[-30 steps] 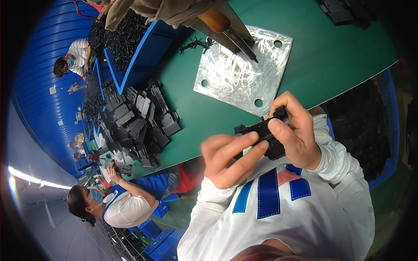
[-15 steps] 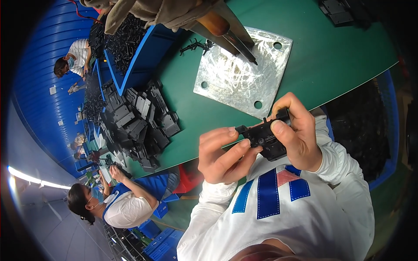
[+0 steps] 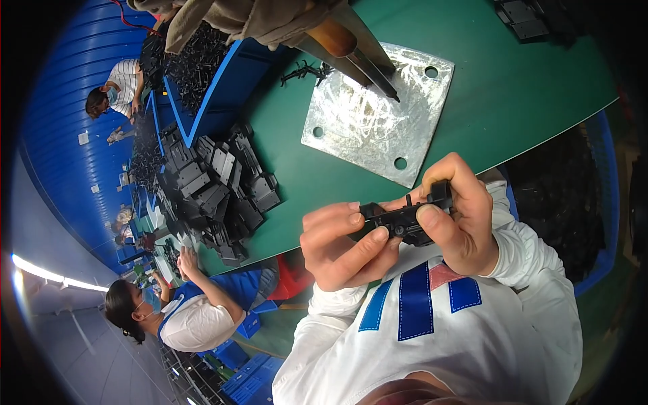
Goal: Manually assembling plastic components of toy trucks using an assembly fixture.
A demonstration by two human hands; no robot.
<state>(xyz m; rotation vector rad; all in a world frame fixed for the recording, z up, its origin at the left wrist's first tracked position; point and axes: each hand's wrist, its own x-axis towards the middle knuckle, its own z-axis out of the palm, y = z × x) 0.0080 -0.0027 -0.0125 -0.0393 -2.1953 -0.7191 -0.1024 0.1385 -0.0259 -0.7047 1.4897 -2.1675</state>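
Observation:
Between both hands, in front of my chest, is a black moulded plastic part (image 3: 403,224) with a small upright peg and a round detail on its side. The fingertips of my left hand (image 3: 343,248) pinch its left end. My right hand (image 3: 462,219) grips the right end, thumb on the near face and fingers curled behind. Beyond them lies a shiny metal plate (image 3: 364,138) with round corner holes. Above it hangs a wooden-handled iron (image 3: 335,39), its dark pointed tip angled down over the plate.
Left on the green table (image 3: 513,115) lies a heap of black plastic parts (image 3: 219,182). Behind it, a blue bin (image 3: 233,84) holds small black pieces. Another blue-edged bin (image 3: 603,223) stands at right. Two co-workers (image 3: 202,317) work along the left.
My hands have tilted the black part, so its upright peg and top edge show more. My left hand has shifted slightly left. The nearby co-worker's hands have moved.

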